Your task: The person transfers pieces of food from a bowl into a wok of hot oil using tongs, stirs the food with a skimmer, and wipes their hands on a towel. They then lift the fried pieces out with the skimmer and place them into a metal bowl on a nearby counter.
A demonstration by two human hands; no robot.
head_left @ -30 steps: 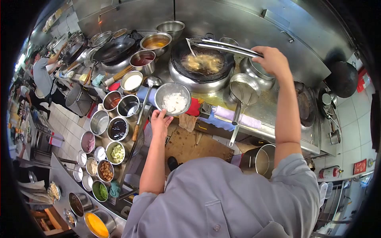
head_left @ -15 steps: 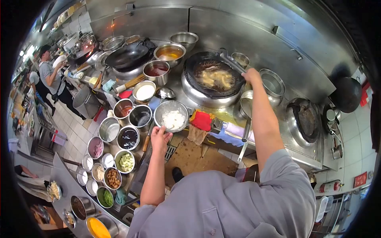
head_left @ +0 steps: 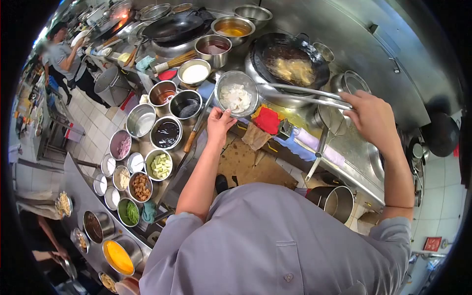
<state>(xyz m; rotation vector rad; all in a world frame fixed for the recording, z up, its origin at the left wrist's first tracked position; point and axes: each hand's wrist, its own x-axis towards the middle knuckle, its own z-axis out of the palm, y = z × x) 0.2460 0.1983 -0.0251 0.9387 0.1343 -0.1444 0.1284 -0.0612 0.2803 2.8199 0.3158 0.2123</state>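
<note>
A metal bowl (head_left: pixel 251 89) with pale floury pieces (head_left: pixel 236 98) is held at its near rim by my left hand (head_left: pixel 219 126). My right hand (head_left: pixel 372 114) grips long metal tongs (head_left: pixel 314 92) at their handle end. The tongs stretch left past the wok's near side, and their tips lie near the bowl; whether they touch the pieces I cannot tell. In the black wok (head_left: pixel 317 64), golden pieces (head_left: pixel 294 70) sit in bubbling oil, beyond the tongs.
Pots of sauces (head_left: pixel 165 132) and chopped ingredients (head_left: pixel 160 166) crowd the left side. A ladle (head_left: pixel 192 136) lies beside them. A red cloth (head_left: pixel 267 120) rests on the counter edge. A strainer (head_left: pixel 332 119) sits right of the wok. Another person (head_left: pixel 69 56) stands at far left.
The tongs have moved from the wok to the bowl's right side, with my right hand now lower and farther right. The view has shifted, and my left hand still holds the bowl.
</note>
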